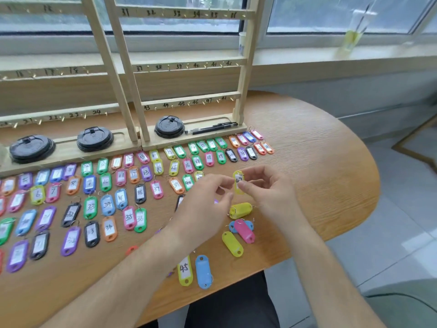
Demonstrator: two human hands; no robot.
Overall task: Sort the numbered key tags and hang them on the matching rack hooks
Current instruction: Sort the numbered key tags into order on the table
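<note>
Currently both hands pinch one yellow tag, centre-right of frame; it seems to read 47. The left hand takes its edge, the right hand its face. Risks: scrawl misread, wrong hook on the rack; left forearm sweeping the laid-out rows.

Bright window daylight; soft blur; edges bowed.

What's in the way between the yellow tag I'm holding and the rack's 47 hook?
Nothing visible. The left hand and right hand hold the yellow tag above the table; the sorted tags and the pens on the rack base lie flat beneath the path, and the 47 hook looks bare.
</note>
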